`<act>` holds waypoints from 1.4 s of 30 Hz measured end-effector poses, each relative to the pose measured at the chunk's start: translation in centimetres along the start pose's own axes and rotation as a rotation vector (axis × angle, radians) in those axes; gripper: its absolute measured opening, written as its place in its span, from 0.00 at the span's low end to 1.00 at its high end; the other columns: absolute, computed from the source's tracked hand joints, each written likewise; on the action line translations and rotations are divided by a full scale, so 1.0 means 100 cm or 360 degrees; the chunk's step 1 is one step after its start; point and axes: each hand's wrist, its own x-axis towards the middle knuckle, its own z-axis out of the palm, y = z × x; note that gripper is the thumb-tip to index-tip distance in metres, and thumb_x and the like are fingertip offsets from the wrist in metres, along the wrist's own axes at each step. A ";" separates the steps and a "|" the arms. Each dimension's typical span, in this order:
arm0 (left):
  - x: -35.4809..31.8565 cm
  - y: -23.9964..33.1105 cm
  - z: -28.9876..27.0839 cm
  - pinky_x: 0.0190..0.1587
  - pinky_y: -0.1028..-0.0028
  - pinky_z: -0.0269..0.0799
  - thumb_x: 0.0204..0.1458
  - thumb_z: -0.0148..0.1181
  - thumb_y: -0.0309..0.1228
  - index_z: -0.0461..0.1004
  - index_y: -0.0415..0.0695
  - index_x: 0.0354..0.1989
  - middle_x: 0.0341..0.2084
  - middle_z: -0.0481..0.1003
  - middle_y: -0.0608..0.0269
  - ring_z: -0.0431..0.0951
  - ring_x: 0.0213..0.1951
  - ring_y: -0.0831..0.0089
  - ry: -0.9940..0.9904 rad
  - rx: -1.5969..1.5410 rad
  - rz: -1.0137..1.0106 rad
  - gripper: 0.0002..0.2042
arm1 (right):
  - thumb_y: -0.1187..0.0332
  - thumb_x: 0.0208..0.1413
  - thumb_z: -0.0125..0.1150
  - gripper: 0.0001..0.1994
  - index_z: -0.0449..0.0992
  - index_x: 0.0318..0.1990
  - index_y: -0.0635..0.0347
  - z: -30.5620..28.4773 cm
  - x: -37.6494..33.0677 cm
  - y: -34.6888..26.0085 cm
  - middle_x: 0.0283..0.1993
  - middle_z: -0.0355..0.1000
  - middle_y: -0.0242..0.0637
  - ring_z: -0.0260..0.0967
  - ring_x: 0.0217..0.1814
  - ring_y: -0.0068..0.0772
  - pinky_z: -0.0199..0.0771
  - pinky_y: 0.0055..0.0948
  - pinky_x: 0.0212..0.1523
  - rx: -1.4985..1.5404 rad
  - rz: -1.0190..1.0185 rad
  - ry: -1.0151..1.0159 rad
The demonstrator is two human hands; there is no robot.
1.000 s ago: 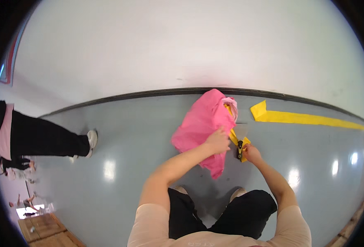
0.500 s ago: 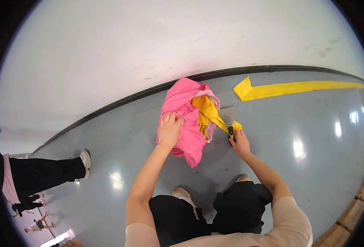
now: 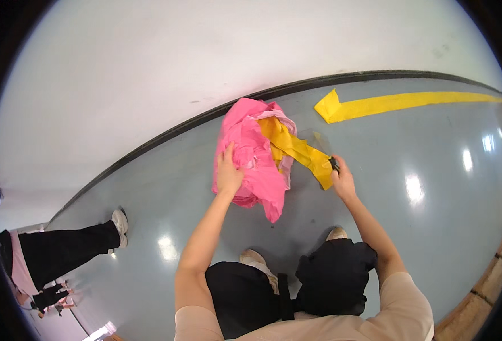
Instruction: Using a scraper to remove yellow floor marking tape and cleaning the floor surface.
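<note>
A crumpled pink plastic bag [image 3: 241, 133] lies on the floor against the wall, its mouth facing right. My left hand [image 3: 228, 175] is closed on the bag's left side. Out of the mouth runs a crumpled strip of yellow tape [image 3: 302, 152] toward my right hand [image 3: 343, 177]. That hand is closed round the dark handle of a scraper [image 3: 334, 164], with the tape's free end beside its fingers. The scraper's blade is blurred and partly behind the tape. Whether my fingers also pinch the tape cannot be made out.
Along the wall's dark baseboard [image 3: 285, 92] a long yellow tape strip [image 3: 398, 102] lies on the grey floor [image 3: 376, 221], its near end folded up. A person in black trousers [image 3: 69, 250] stands at the left. Wooden boards [image 3: 484, 290] edge the lower right.
My right hand has moved slightly up and right, drawing out a wider stretch of yellow tape from the bag. My left hand stays on the bag. The whole view has shifted a little.
</note>
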 end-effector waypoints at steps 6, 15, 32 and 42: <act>0.010 -0.004 0.004 0.56 0.64 0.61 0.35 0.52 0.15 0.62 0.47 0.57 0.48 0.64 0.46 0.64 0.52 0.50 0.0000 -0.0185 0.0099 0.33 | 0.70 0.51 0.55 0.22 0.64 0.56 0.47 -0.046 -0.065 0.042 0.44 0.66 0.48 0.66 0.45 0.48 0.67 0.38 0.46 -0.0173 0.0107 0.0225; 0.005 0.002 0.011 0.58 0.68 0.59 0.34 0.50 0.13 0.63 0.43 0.56 0.50 0.66 0.50 0.65 0.54 0.56 -0.0101 -0.0378 0.0091 0.32 | 0.69 0.50 0.56 0.20 0.69 0.53 0.47 -0.022 0.040 0.023 0.41 0.66 0.49 0.69 0.40 0.52 0.71 0.41 0.41 -0.0537 0.0008 0.0340; 0.001 0.033 0.011 0.60 0.73 0.55 0.34 0.46 0.11 0.63 0.37 0.55 0.53 0.65 0.53 0.63 0.58 0.65 -0.0216 -0.1126 -0.0180 0.31 | 0.66 0.51 0.52 0.18 0.70 0.52 0.46 -0.036 0.074 -0.011 0.42 0.71 0.50 0.71 0.44 0.49 0.72 0.42 0.43 -0.0826 0.0298 0.0211; 0.023 0.076 -0.009 0.38 0.81 0.67 0.32 0.45 0.11 0.66 0.38 0.53 0.47 0.67 0.59 0.70 0.38 0.73 -0.0278 -0.1731 -0.0440 0.31 | 0.70 0.43 0.55 0.27 0.66 0.56 0.50 -0.061 0.046 0.029 0.46 0.71 0.49 0.68 0.49 0.49 0.69 0.37 0.50 -0.0726 0.0142 -0.0029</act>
